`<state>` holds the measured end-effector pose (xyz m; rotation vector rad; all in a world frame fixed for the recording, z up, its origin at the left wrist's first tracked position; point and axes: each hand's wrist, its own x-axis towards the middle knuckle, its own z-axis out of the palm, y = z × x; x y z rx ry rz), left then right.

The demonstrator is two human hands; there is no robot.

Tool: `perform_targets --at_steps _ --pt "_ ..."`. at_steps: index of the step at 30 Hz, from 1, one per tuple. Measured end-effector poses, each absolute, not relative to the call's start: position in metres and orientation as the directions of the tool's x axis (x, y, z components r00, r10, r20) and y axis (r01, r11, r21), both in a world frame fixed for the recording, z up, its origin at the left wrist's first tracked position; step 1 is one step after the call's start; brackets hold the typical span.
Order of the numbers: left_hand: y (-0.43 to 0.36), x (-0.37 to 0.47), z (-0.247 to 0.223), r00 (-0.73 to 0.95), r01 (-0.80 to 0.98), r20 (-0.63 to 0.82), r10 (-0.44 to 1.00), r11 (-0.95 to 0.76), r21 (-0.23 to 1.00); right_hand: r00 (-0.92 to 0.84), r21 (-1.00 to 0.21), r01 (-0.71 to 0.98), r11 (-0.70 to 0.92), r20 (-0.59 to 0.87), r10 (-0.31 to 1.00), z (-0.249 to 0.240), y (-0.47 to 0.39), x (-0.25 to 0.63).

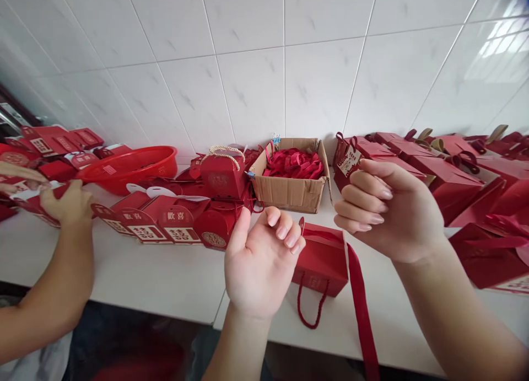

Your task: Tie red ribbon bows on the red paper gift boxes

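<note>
My left hand (pixel 262 265) is raised above the table, palm up, with the thumb apart and the fingers loosely bent; it holds nothing. My right hand (pixel 384 210) is curled into a loose fist, and nothing shows in it. Between and below them a red gift box (pixel 324 259) lies on the white table, partly covered by my left hand. A dark red cord handle (pixel 313 312) loops from its near side. A flat red ribbon (pixel 360 298) runs from the box over the table's front edge. Neither hand visibly grips the box or ribbon.
A cardboard box (pixel 289 191) of red ribbons stands by the tiled wall. Red gift boxes (pixel 165 221) line the left, with a red plastic basin (pixel 132 168) behind. More boxes (pixel 446 177) crowd the right. A co-worker's hand (pixel 66 202) handles a box at far left.
</note>
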<state>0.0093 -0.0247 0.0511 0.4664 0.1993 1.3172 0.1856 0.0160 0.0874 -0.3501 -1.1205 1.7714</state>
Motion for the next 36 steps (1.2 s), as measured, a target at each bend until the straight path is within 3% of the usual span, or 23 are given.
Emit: perform_targets --at_steps 7,11,14,19,36 --pt "-0.028 0.012 0.052 0.270 -0.872 0.164 0.949 0.168 0.460 -0.417 -0.891 -0.452 0.051 0.261 0.871 0.086 0.015 0.183" --pt "-0.028 0.014 0.047 0.159 -0.827 0.187 0.969 0.027 0.562 -0.312 -0.947 -0.124 0.298 0.322 0.894 0.081 0.014 0.184" --pt "-0.030 0.016 0.045 0.078 -0.767 0.184 0.980 -0.059 0.639 -0.386 -0.928 0.066 0.367 0.316 0.867 0.081 0.010 0.184" --pt "-0.031 0.019 0.045 0.066 -0.724 0.169 0.983 -0.070 0.687 -0.487 -0.916 0.104 0.388 0.293 0.823 0.087 0.002 0.182" --pt "-0.030 0.019 0.048 0.034 -0.684 0.151 0.988 -0.087 0.724 -0.501 -0.861 0.143 0.488 0.362 0.786 0.090 -0.002 0.191"
